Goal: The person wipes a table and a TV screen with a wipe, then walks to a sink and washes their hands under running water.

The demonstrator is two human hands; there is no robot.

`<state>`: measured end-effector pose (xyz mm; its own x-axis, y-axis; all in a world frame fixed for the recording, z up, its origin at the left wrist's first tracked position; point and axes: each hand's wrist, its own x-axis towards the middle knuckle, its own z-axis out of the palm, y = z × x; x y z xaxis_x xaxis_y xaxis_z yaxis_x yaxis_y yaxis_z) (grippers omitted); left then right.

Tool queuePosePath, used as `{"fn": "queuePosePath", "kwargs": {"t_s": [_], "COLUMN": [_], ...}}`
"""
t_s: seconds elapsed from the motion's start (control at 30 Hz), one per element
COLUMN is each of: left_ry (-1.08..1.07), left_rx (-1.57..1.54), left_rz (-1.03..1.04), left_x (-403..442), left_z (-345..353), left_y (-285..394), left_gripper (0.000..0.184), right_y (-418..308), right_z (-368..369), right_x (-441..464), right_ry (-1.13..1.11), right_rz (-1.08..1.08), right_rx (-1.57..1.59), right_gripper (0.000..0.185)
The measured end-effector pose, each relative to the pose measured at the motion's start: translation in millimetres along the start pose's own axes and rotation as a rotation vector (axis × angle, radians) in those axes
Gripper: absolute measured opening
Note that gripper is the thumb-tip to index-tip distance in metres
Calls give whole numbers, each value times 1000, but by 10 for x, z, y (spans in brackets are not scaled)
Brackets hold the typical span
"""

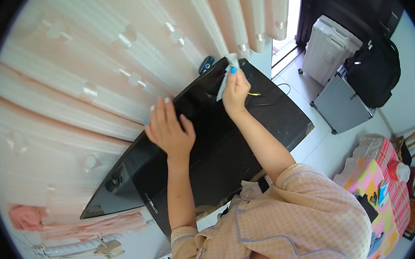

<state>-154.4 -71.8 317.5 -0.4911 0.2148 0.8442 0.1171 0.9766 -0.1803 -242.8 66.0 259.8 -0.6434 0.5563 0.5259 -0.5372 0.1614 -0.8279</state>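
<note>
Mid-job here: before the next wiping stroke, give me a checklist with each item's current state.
1. Cloth held: ok, the right hand has the cloth between its fingers.
2. Cloth at the TV: ok, it is by the top edge, near one end.
3. Left hand placed to steady the TV: cannot tell; its fingers are at the top edge, but pressure does not show.
4. Cable well away from the right wrist: not ok, it appears close beside it on the table.
5. TV firmly footed: cannot tell from this view.
</note>
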Motion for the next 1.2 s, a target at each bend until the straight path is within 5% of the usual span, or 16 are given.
{"fn": "queuePosePath", "kwargs": {"t_s": [0.3, 0.67, 0.97, 1.2], "left_ry": [37, 35, 19, 78], "left_rx": [68, -100, -68, -49], "left_rz": [-174, -207, -209, -239], "left_x": [-542, -542, -552, -538], "left_z": [-486, -536, -522, -508], "left_y": [-862, -849, -855, -801], "left_gripper": [42, 63, 62, 58], "right_y": [-211, -341, -330, 208], "right_z": [219, 599, 530, 72], "right_x": [-294, -1182, -1061, -335], "right_ry": [100, -283, -401, -309], "right_rz": [-291, -607, -1107, -912], "right_rx": [-109, -241, -348, -383], "right_gripper": [40, 47, 38, 49]}}
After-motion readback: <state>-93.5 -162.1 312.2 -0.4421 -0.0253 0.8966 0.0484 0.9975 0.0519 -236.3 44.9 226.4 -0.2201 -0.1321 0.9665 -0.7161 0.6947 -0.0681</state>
